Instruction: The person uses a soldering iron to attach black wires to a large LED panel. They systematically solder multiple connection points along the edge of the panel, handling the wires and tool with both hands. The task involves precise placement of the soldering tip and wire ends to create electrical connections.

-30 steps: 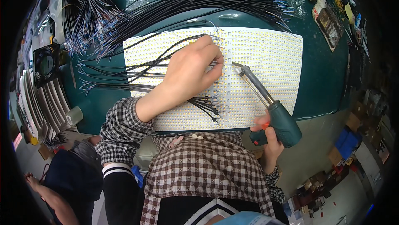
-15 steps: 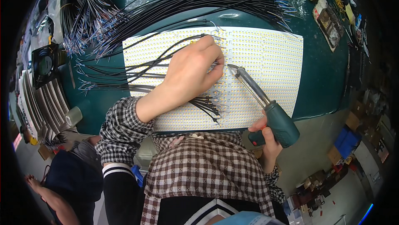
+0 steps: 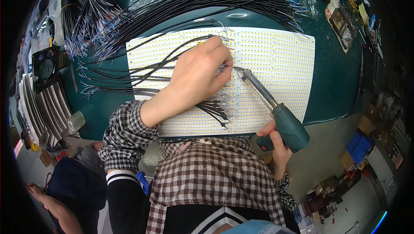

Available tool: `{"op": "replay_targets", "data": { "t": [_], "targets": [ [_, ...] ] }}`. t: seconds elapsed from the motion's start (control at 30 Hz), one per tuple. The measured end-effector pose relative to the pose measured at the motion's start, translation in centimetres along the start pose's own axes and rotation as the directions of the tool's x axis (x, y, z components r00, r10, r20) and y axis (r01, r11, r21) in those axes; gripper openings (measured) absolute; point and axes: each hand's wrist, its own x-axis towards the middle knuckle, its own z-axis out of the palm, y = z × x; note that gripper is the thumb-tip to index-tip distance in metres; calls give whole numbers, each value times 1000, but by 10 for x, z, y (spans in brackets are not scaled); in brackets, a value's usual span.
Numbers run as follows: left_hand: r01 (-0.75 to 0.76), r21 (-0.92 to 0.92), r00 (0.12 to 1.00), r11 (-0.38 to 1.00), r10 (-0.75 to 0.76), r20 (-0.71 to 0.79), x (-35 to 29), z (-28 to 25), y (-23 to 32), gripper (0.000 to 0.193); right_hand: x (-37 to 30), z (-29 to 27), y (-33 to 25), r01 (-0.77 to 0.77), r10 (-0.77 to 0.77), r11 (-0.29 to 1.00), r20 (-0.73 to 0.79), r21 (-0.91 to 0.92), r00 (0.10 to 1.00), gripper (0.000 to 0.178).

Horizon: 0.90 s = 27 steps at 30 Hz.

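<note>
A white LED board with rows of small yellowish lamps lies before me. My left hand rests over its middle, thumb and forefinger pinched on the end of a black cable; the fingers hide most of that end. My right hand grips the dark green handle of a soldering gun at the board's near right. Its metal tip points up and left, reaching the board right beside my left fingertips. More black cables with bared thin wires lie across the board, their ends along its middle strip.
A large bundle of black cables stretches across the back of the green table. A small black fan and a tape roll sit at left. A grimy tray stands far right. Another person's arm shows lower left.
The soldering gun has shifted slightly left, bringing its tip closer to my left fingertips. My left hand has stayed nearly still.
</note>
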Motion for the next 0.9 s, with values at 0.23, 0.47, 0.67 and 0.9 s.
{"op": "replay_targets", "data": {
  "t": [0.23,0.47,0.67,0.9],
  "targets": [
    [5,-9,1000,1000,-5,0,0,-1,1,9,-2,-7,7,65,-60,993,53,-97,997,52],
    [12,-10,1000,1000,-12,7,0,0,0,9,-2,-7,7,76,-74,996,35,-54,997,51],
    [2,36,1000,999,-2,-13,-2,-1,1,9,-2,-8,8,87,-85,995,36,-59,996,51],
    [-181,276,983,944,176,42,-37,-13,2,18,-3,-9,9,105,-107,993,-31,-55,994,52]
  ]
}}
